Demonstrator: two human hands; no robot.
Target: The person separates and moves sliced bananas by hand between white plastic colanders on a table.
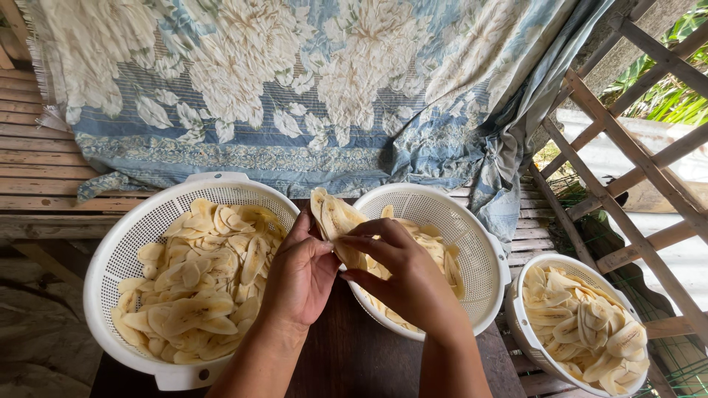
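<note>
Across the top of the frame we see a big blue cloth (310, 81) with pale flowers, draped over a bench of wooden slats (37, 166). Down the right edge runs a wooden lattice (634, 147) with green leaves behind it. Below the cloth, at lower left, sits our largest white colander (118, 250), heaped with pale yellow banana slices (195, 284). A second white colander (472, 243) stands at the centre, just right of the first, holding fewer slices, and a third colander (520, 324) sits lower at the bottom right, also filled with slices. The first two rest on a dark wooden board (346, 354). Between them, above the board, our left hand (302, 273) and right hand (402, 269) meet. Both are closed around a small stack of long slices (335, 217) that stands up over the near rim of the centre colander: the left cups it from below with fingers curled, the right pinches it from the side with thumb and fingertips.
</note>
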